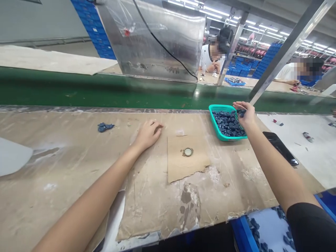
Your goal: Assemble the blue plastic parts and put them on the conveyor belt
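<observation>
My left hand lies on the paper-covered table, fingers loosely bent, with nothing visible in it. My right hand is at the right rim of a turquoise plastic basket, its fingers closed around a dark blue piece; whether it holds more than one I cannot tell. Many similar dark blue pieces fill the basket. Between my hands, a small round metal ornament with a pale centre and beaded dark rim rests on a square of brown cardboard.
A small cluster of dark blue pieces lies left. A black phone is beside my right forearm. Below the table edge stands a blue crate with more pieces. A green strip runs behind the table; two people sit beyond it, past metal posts.
</observation>
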Motion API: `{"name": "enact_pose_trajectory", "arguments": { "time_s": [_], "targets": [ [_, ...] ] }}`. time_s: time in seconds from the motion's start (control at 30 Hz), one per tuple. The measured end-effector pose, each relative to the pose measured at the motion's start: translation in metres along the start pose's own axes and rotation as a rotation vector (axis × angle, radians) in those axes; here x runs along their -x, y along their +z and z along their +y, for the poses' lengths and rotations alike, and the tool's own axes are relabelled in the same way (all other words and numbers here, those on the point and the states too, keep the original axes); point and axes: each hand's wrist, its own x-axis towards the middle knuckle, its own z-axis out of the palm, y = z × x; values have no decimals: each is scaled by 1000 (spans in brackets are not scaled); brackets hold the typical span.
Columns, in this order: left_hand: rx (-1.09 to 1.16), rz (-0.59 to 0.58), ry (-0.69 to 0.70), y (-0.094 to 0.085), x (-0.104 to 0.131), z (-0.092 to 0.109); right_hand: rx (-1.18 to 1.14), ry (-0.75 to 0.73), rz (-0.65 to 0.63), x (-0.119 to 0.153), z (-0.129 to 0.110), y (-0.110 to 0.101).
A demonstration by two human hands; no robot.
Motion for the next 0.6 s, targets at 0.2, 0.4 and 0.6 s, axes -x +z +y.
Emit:
{"name": "enact_pose_trajectory", "arguments": {
  "time_s": [0.2,0.4,0.6],
  "targets": [
    [-20,17,-3,-1,-2,1,282,-103,-175,33,-24,-9],
    [-111,-78,-29,-6,2,11,262,131,-432,147,-75,-133],
    [-204,-80,-64,-5,-2,25,148,415,256,283,-32,-285]
  ]
}}
